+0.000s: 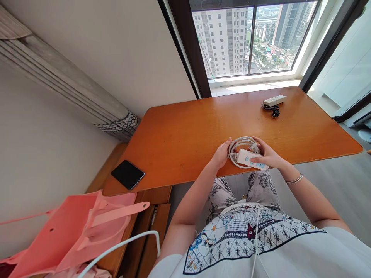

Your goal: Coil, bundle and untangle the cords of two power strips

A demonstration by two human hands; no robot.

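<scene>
A white power strip [249, 159] and its coiled white cable [242, 141] are held just over the table's front edge. My left hand [222, 153] grips the left side of the coil, its fingers partly hidden behind the loops. My right hand [267, 154] is wrapped round the right end of the strip and the coil, with the thumb on the strip's face. Blue markings show on the strip.
On the brown table [174, 135] lie a second power strip [274, 100] with a bundled black cord [272, 110] at the back right, and a black tablet [128, 174] at the left front corner. A pink bag [75, 227] stands at the lower left.
</scene>
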